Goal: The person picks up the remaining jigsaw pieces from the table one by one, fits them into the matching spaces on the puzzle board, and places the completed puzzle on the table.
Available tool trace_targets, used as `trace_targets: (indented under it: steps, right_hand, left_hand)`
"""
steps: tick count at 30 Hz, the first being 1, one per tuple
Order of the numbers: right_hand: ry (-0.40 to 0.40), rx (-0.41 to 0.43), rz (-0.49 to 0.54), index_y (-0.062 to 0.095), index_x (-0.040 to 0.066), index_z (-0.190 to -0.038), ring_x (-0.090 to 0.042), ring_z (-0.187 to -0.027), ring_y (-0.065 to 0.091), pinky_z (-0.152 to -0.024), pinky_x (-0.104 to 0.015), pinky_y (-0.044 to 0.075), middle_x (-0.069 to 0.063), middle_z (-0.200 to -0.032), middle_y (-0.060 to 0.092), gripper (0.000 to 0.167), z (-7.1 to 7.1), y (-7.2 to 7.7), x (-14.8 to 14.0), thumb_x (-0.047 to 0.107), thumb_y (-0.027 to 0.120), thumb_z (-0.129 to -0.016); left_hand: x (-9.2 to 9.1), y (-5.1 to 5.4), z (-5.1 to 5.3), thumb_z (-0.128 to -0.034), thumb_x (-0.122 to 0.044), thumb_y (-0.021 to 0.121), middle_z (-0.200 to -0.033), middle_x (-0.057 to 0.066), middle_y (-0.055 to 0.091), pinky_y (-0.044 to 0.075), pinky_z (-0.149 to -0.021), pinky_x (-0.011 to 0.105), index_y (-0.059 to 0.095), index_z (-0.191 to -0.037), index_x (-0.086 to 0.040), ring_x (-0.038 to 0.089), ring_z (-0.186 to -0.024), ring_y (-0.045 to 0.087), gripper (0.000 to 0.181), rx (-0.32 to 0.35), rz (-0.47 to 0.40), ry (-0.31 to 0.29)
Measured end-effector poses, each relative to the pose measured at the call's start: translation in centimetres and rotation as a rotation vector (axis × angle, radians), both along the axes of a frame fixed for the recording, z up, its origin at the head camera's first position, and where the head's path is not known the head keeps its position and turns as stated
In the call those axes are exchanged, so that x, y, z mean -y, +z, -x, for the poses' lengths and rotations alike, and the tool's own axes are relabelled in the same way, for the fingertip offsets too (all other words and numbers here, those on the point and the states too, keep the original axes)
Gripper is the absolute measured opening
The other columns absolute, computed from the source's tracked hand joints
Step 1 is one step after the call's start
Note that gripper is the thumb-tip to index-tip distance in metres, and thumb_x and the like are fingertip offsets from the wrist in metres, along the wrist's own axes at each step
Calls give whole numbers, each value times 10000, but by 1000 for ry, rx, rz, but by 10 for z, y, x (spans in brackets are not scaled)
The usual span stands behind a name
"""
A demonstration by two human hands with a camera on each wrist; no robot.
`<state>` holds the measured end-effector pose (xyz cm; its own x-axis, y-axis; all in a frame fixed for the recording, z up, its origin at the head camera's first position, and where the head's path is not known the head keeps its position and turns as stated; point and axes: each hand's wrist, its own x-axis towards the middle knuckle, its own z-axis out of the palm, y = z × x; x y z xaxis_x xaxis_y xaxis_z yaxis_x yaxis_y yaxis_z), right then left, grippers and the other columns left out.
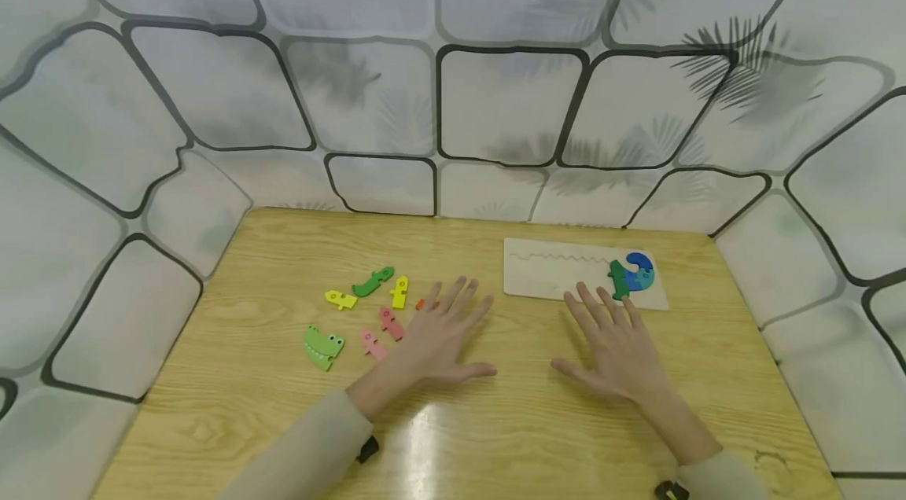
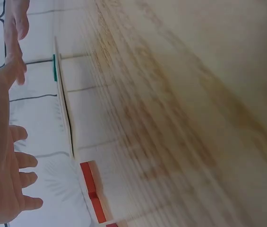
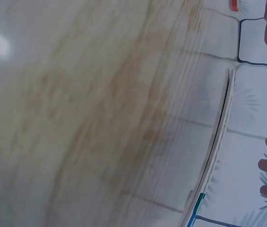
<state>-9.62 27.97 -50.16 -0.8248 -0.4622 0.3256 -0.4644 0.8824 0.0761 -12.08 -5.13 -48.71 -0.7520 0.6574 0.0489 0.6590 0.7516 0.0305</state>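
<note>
Over the worktop (image 1: pixel 524 421), our left grip (image 1: pixel 435 343) and right grip (image 1: pixel 614 347) appear to hover, fingers spread, both released and grasping nothing. Tight beside the left grip, an orange-red piece (image 1: pixel 421 304) peeks out, partly hidden by the fingers. Close on that grip's left lie a pale pink piece (image 1: pixel 371 344) and a deeper pink piece (image 1: pixel 391 324). Further left and ahead of it we see an upright yellow piece (image 1: pixel 399 292), a dark green piece (image 1: pixel 373 281) and a second yellow piece (image 1: pixel 341 300); the light green crocodile head (image 1: pixel 324 347) lies well to its left. We judge these pieces light, stiff and smooth, best pinched by their side edges. Beyond the right grip's fingertips rests the pale board (image 1: pixel 552 272), a green piece (image 1: pixel 620 281) and blue pieces (image 1: pixel 642 277) grouped at its right end. It looks thin and rigid; we would take it by the near long edge, keeping it level, since pieces may slip off.
</note>
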Motion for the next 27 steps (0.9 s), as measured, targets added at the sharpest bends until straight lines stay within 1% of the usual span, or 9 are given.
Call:
trace_targets:
  steps: [4,8,10,14,17,20,23,27]
  right_hand:
    - [11,15,-30,469,127,-1584,-454,-1426,534,-1129,-684,439,-183,-1624,494,1068,6,-1,-3,930,272,-908]
    - [19,36,-46,474,126,-1583,-444,-1425,539,-1116,-670,459,-177,-1618,505,1013,10,-2,-8,883,399,-913]
    - [21,51,-54,466,128,-1588,-440,-1428,535,-1110,-661,468,-173,-1619,504,993,12,-3,-10,858,447,-914]
    - [32,71,-60,465,124,-1588,-451,-1417,544,-1068,-646,510,-180,-1617,504,968,17,-5,-14,816,517,-913]
    - [36,91,-67,463,128,-1590,-463,-1407,551,-1020,-645,539,-180,-1622,498,951,22,-6,-16,785,561,-909]
    - [25,115,-88,466,139,-1592,-465,-1396,560,-998,-652,543,-170,-1618,506,934,27,-6,-17,751,608,-900]
    - [16,128,-111,483,142,-1582,-463,-1372,581,-1006,-652,534,-172,-1596,532,916,32,-6,-19,729,633,-895]
    - [13,128,-121,508,133,-1559,-455,-1323,612,-1020,-636,528,-192,-1547,576,881,38,-6,-21,710,638,-906]
  left_hand:
    - [-8,-5,7,-928,-827,484,-1745,176,274,244,-1313,605,266,-1687,-180,369,-1637,254,1021,5,18,-24]
    - [-15,-8,13,-946,-830,439,-1752,184,246,231,-1320,599,229,-1696,-177,370,-1643,232,1016,29,46,-47]
    - [-18,-9,16,-951,-833,420,-1754,184,238,225,-1322,596,213,-1699,-178,369,-1646,224,1015,39,57,-52]
    - [-25,-11,23,-960,-831,398,-1754,168,250,229,-1322,591,204,-1702,-194,361,-1645,229,997,33,86,-47]
    - [-29,-11,30,-966,-828,384,-1752,156,263,221,-1325,588,208,-1701,-207,355,-1645,234,978,20,113,-42]
    - [-32,-10,36,-978,-815,370,-1751,157,265,194,-1333,588,213,-1700,-207,355,-1648,223,957,24,127,-46]
    - [-37,-9,42,-991,-800,359,-1753,156,260,176,-1338,587,215,-1700,-207,355,-1652,209,935,41,129,-51]
    - [-44,-9,49,-1003,-789,344,-1747,139,286,197,-1335,580,232,-1696,-216,344,-1650,218,907,34,136,-49]
